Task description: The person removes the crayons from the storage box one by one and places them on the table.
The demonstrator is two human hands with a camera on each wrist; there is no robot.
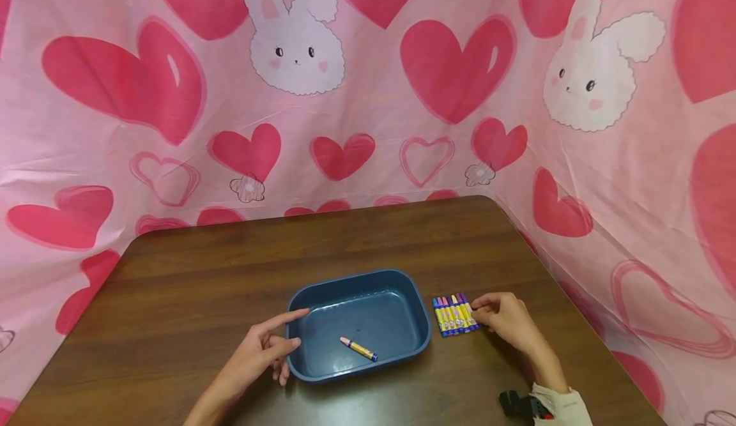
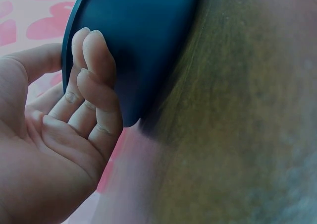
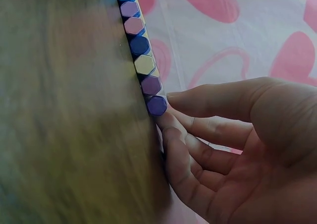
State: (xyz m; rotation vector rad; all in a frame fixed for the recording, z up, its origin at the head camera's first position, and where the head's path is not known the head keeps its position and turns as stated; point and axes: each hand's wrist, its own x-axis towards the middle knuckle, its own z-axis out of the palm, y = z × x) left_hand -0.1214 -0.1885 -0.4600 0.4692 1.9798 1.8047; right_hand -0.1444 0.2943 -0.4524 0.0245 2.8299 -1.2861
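A dark blue rectangular tray (image 1: 368, 317) sits on the table, and one pink-tipped crayon (image 1: 359, 349) in a yellow wrapper lies inside it. My left hand (image 1: 261, 348) holds the tray's left end, with thumb and forefinger over the rim and the other fingers curled against the outer wall (image 2: 133, 55). To the right of the tray, several crayons (image 1: 453, 316) lie side by side in a tight row. At the row's right end, thumb and fingers of my right hand (image 1: 506, 317) pinch the outermost crayon (image 3: 157, 105), whose end is violet; it still lines up with its neighbours.
A brown wood-grain table (image 1: 230, 266) carries everything. Pink cloth (image 1: 368, 113) printed with hearts and rabbits hangs behind and beside it. A small black device (image 1: 520, 405) is worn at the right wrist, next to a light sleeve (image 1: 566, 407).
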